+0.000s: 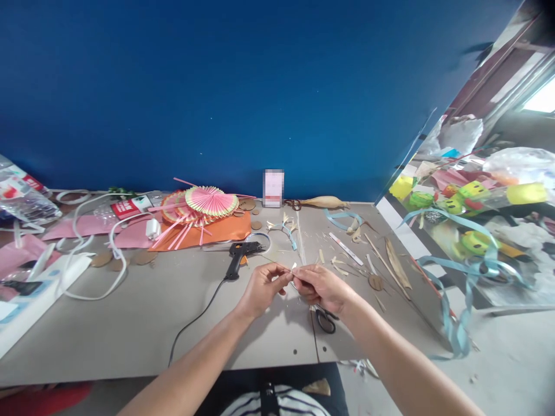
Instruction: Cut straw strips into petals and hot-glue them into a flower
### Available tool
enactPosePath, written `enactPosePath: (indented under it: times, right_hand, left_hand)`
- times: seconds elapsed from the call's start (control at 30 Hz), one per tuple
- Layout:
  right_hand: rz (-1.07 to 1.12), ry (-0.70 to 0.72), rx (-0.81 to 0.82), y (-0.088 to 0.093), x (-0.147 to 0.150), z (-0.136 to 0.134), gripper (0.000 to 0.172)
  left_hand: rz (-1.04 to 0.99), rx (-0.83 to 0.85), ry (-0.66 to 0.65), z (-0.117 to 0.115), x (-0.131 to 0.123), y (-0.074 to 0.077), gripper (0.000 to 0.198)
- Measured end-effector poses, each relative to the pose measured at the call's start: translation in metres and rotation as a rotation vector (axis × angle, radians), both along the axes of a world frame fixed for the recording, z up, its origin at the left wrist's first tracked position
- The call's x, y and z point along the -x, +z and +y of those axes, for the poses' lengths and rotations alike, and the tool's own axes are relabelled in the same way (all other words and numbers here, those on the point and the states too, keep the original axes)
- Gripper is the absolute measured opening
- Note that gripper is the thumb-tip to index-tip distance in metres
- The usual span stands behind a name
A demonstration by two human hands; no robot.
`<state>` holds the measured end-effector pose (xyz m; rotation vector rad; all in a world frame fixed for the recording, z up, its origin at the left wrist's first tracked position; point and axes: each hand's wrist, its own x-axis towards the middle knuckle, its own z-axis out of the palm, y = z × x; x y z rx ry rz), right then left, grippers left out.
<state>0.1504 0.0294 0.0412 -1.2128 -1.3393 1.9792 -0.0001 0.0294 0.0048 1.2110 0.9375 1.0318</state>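
My left hand and my right hand meet above the middle of the table, with fingertips pinched together. Between them a small pale strip pokes up; most of it is hidden by the fingers. Under my right hand lie black-handled scissors, their blades mostly covered. A black glue gun rests left of my hands, its cord trailing to the front edge. Just beyond my hands is a light-blue ribbon loop with pale husk-like petals around it.
Pink and green paper fans lie on orange paper at the back left. A phone leans against the blue wall. Dried husk pieces and a wooden disc lie right. A power strip sits at far left.
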Motion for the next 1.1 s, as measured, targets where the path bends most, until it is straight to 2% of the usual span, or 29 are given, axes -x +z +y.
enactPosePath:
  times: [0.1,0.23,0.4,0.47,0.53,0.57,0.6,0.67,0.73,0.8,0.93,1.0,1.1]
  right_hand:
    - [-0.076,0.038,-0.13,0.003,-0.006,0.001,0.032]
    - [-0.284,-0.017,-0.378,0.0,-0.017,0.003,0.028]
    - [-0.429,-0.042,-0.567,-0.009,-0.026,-0.003,0.027]
    - [-0.646,-0.128,-0.669,-0.014,-0.04,-0.001,0.028]
    - [-0.985,-0.273,-0.741,-0.021,-0.066,0.006,0.026]
    - [-1.177,-0.321,-0.717,-0.025,-0.082,0.01,0.026]
    - [-1.257,-0.366,-0.692,-0.029,-0.097,0.015,0.027]
    - [-1.354,-0.422,-0.669,-0.037,-0.124,0.023,0.029]
    - [-1.428,-0.435,-0.672,-0.043,-0.138,0.028,0.029]
    - [-1.478,-0.431,-0.7,-0.047,-0.139,0.031,0.028]
    - [-1.507,-0.384,-0.746,-0.05,-0.123,0.042,0.026]
    - [-1.515,-0.367,-0.729,-0.05,-0.121,0.051,0.025]
    - [-1.563,-0.417,-0.638,-0.046,-0.134,0.065,0.027]
  left_hand:
    - [0.022,0.028,-0.012,-0.001,0.003,-0.002,0.021]
    - [0.083,0.077,0.03,-0.003,0.0,-0.011,0.019]
    - [0.09,0.112,0.015,-0.008,-0.011,-0.015,0.019]
    - [0.057,0.14,0.036,-0.01,-0.011,-0.013,0.02]
    - [0.033,0.166,0.066,-0.011,-0.008,-0.01,0.022]
    - [0.024,0.175,0.077,-0.011,-0.006,-0.01,0.023]
    - [0.017,0.182,0.083,-0.011,-0.004,-0.01,0.023]
    - [0.002,0.195,0.089,-0.01,-0.001,-0.01,0.024]
    - [-0.013,0.206,0.088,-0.009,-0.001,-0.011,0.024]
    - [-0.025,0.214,0.084,-0.008,-0.004,-0.011,0.024]
    - [-0.031,0.221,0.069,-0.009,-0.008,-0.007,0.023]
    - [-0.028,0.218,0.074,-0.01,-0.006,-0.005,0.023]
    - [-0.026,0.21,0.098,-0.01,0.001,-0.006,0.023]
